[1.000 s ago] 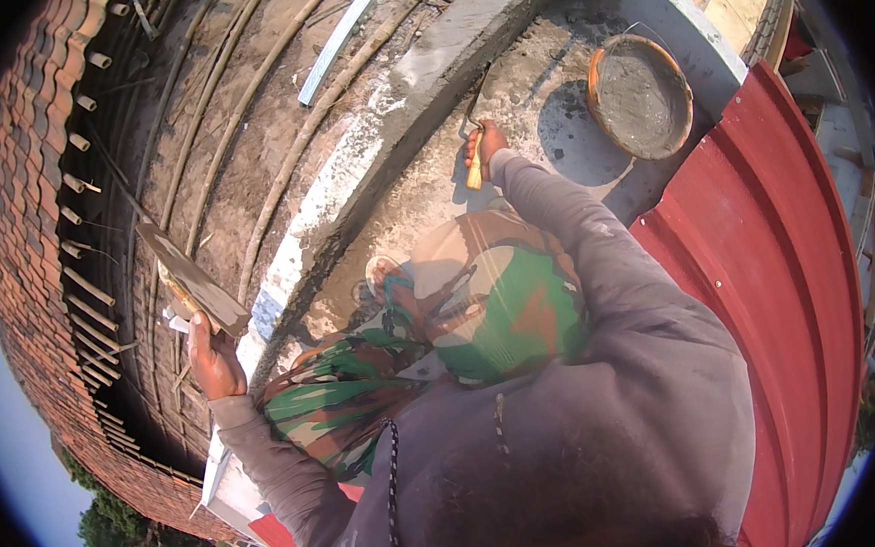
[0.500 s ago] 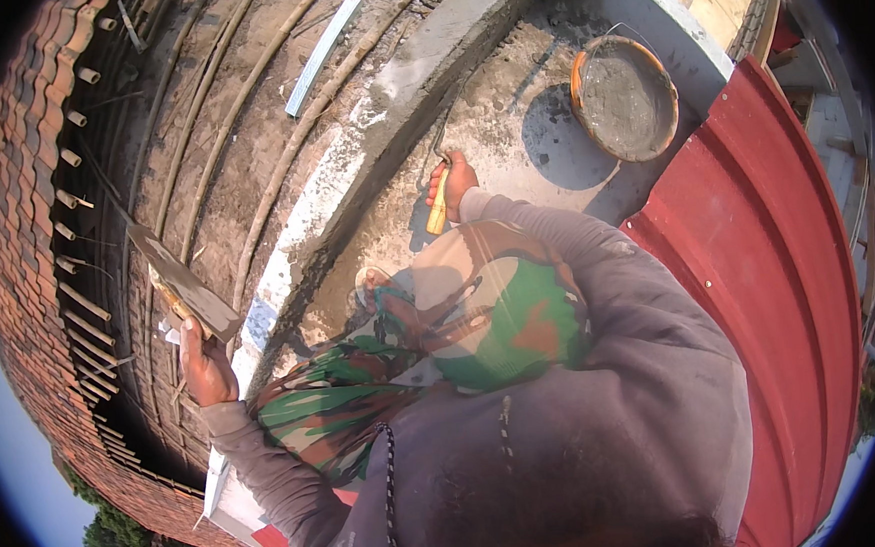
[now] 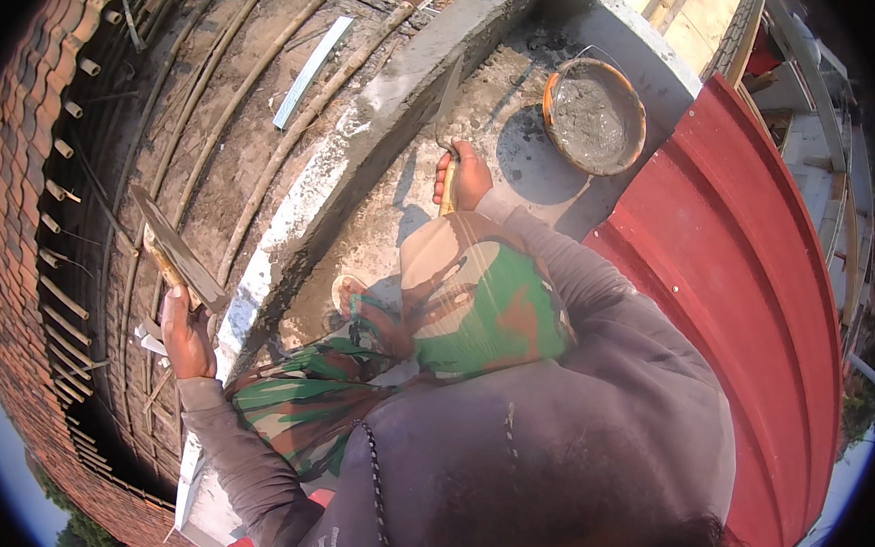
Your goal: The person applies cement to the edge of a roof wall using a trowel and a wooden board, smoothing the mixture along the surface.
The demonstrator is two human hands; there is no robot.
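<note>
My left hand (image 3: 189, 334) is closed on the handle of a flat rectangular plastering float (image 3: 188, 257), held up beyond the left side of the low wall. Its long blade is tilted, and its handle runs along one face. In my right hand (image 3: 469, 175) is a pointing trowel (image 3: 450, 94), gripped by its pale wooden handle, its narrow blade reaching up beside the wall's inner face. Fresh grey mortar coats the wall (image 3: 373, 122), and bare white patches show lower along its top. To the right of the trowel stands an orange-rimmed bucket (image 3: 596, 115) of wet grey mortar.
A red corrugated metal sheet (image 3: 734, 285) lies along my right side. Past the wall on the left are bamboo poles (image 3: 214, 137), a pale strip (image 3: 313, 73) and a tiled roof edge (image 3: 15, 249). My camouflage-clad knees (image 3: 479, 291) are bent in front of me.
My right hand has risen and turned, so the trowel's blade now shows clearly, pointing up along the wall. My left hand still holds the float. The whole view has shifted slightly.
</note>
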